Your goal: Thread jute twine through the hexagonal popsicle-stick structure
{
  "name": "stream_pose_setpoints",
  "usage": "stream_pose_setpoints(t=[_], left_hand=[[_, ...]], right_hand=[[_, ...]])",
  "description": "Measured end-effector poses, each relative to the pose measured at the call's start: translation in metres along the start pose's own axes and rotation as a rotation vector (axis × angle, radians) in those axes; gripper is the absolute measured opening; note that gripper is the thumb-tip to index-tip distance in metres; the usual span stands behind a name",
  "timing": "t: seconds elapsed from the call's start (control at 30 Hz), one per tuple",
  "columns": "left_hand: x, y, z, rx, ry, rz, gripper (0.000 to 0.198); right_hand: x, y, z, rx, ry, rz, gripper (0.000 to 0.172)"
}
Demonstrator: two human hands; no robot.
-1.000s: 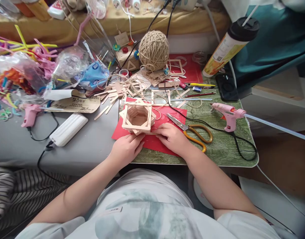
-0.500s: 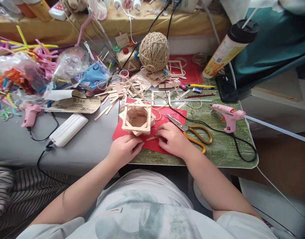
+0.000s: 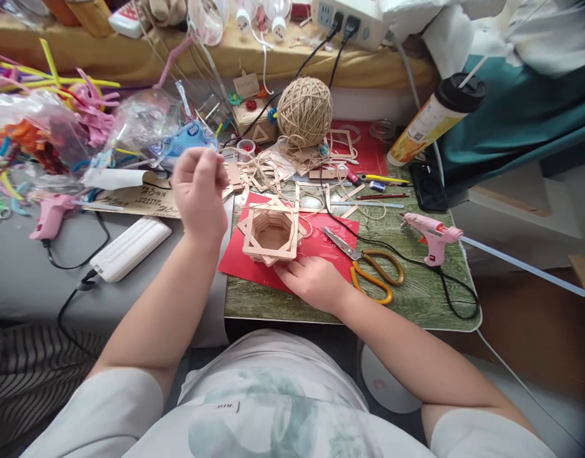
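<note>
A hexagonal basket of stacked wooden sticks (image 3: pixel 272 232) stands on a red paper sheet (image 3: pixel 237 262) on the green mat. My right hand (image 3: pixel 314 283) lies on the red sheet just in front of the basket. Its fingers are stretched flat toward the basket's base, and nothing shows in them. My left hand (image 3: pixel 199 191) is raised off the table to the left of the basket, beside the pile of loose sticks (image 3: pixel 258 175). Its fingertips are pinched together, and I cannot make out what is in them.
Orange-handled scissors (image 3: pixel 374 272) lie right of my right hand, with a corded pink glue gun (image 3: pixel 433 234) beyond them. A twine ball (image 3: pixel 304 111) sits behind the sticks. To the left are a white box (image 3: pixel 130 240), another glue gun (image 3: pixel 46 215) and bags of pipe cleaners (image 3: pixel 48 133).
My left hand has lifted from the red sheet and gone up and left toward the loose sticks. My right hand stayed by the basket's front. The loose stick between my hands is out of sight.
</note>
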State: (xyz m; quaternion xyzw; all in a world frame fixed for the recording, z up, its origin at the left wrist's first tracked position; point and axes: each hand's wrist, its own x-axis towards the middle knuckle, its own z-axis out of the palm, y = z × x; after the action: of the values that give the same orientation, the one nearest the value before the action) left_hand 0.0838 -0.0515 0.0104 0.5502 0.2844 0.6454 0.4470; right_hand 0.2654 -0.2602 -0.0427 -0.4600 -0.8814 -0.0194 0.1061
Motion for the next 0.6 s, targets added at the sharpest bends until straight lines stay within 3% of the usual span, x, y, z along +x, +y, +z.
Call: stream_pose_setpoints(t=[0.1,0.23,0.3,0.47,0.6], left_hand=[[0.005,-0.026,0.006,-0.179,-0.063,-0.241,0.031],[-0.01,-0.04,-0.001,-0.204,-0.136,-0.344,0.034],[-0.015,-0.037,-0.005,-0.189,-0.239,-0.384,0.034],[-0.015,-0.025,-0.016,-0.157,-0.615,-0.357,0.039],[-0.008,-0.021,-0.021,-0.04,-0.741,-0.27,0.034]], right_hand=[[0.001,0.002,0.003,-0.044,0.045,0.002,0.036],[0.0,0.003,0.012,-0.116,0.127,-0.005,0.027],[0.0,0.003,0.015,-0.109,0.127,0.013,0.024],[0.005,0.007,0.016,-0.048,0.145,0.052,0.029],[0.002,0.01,0.008,0.024,0.176,-0.005,0.025]])
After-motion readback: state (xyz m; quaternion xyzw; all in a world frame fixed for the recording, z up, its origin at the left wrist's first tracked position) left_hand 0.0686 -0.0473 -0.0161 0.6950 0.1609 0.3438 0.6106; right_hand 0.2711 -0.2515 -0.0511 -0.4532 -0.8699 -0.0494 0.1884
